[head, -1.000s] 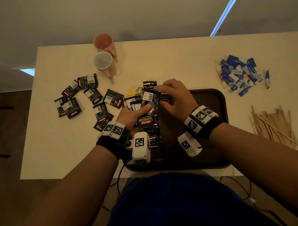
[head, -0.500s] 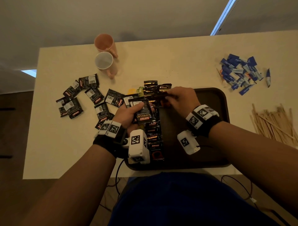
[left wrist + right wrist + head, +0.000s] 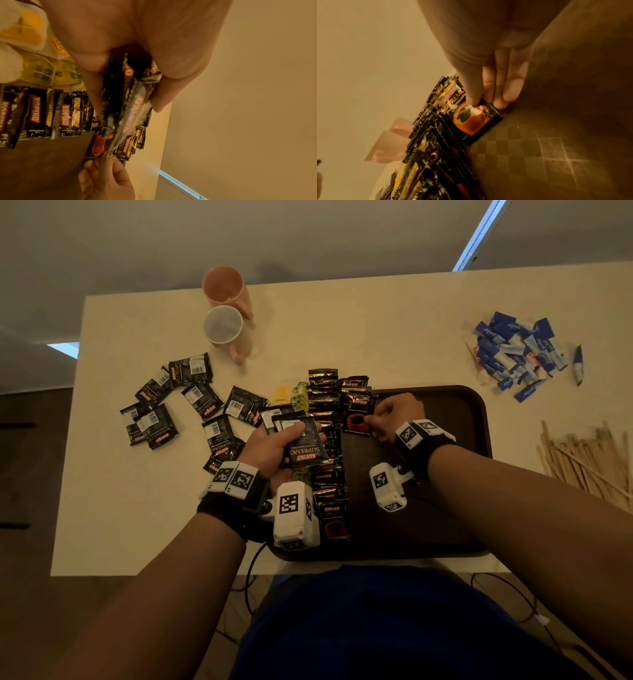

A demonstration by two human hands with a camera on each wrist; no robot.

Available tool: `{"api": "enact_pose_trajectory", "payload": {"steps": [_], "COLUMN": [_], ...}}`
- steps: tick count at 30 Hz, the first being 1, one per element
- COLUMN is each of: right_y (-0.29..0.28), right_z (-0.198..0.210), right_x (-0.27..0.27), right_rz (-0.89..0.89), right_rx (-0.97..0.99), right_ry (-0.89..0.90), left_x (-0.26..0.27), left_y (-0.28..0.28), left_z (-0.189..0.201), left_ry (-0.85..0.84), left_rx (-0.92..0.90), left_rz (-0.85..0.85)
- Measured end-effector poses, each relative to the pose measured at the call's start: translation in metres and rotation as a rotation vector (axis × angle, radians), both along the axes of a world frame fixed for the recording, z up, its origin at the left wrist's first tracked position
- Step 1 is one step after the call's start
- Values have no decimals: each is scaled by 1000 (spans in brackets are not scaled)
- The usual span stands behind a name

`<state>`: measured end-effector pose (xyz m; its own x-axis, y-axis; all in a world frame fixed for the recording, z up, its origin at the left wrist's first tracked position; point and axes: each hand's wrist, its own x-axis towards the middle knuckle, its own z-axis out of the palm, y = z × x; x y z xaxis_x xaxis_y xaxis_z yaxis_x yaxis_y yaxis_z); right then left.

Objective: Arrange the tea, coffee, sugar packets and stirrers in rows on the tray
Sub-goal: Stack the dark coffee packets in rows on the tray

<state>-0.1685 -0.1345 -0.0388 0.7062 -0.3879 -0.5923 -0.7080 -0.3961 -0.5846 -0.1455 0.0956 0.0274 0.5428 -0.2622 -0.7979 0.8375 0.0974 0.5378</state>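
one overlapping row of coffee sachets (image 3: 327,460) lies on the tray (image 3: 445,419), right hand (image 3: 394,416) pinching a second row's first sachet (image 3: 356,419), left hand (image 3: 274,446) gripping spares (image 3: 305,440) (sugar packets (image 3: 517,354), stirrers (image 3: 589,460) remain on the table).

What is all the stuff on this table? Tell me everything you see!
Tray: one, dark brown, near table edge.
Coffee packets on tray: overlapping row, black, tray's left side.
Loose coffee packets: several, black, table left of tray.
Tea bags: a few, yellow-green, by tray's far-left corner.
Mugs: two, pink, far left.
Sugar packets: pile, blue-white, far right.
Stirrers: pile, wooden, right.
Left hand: grips stack of packets.
Right hand: pinches one packet on tray.
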Motion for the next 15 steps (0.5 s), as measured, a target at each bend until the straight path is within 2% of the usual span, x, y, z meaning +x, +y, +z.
{"api": "enact_pose_trajectory", "payload": {"steps": [6,12,15], "right_y": [3,0,-4], "right_z": [-1,2,7], "right_x": [6,4,0], "right_rz": [96,73,101], "right_rx": [-21,-16,-85], "right_ry": [7,-9,-50], "left_x": [2,3,2], "left_y": [1,-1,-3], "left_z": [-3,-7,-9], "left_ry": [-1,-56,-76], "left_rx": [36,105,144], "left_rz": [-7,-39,-52]}}
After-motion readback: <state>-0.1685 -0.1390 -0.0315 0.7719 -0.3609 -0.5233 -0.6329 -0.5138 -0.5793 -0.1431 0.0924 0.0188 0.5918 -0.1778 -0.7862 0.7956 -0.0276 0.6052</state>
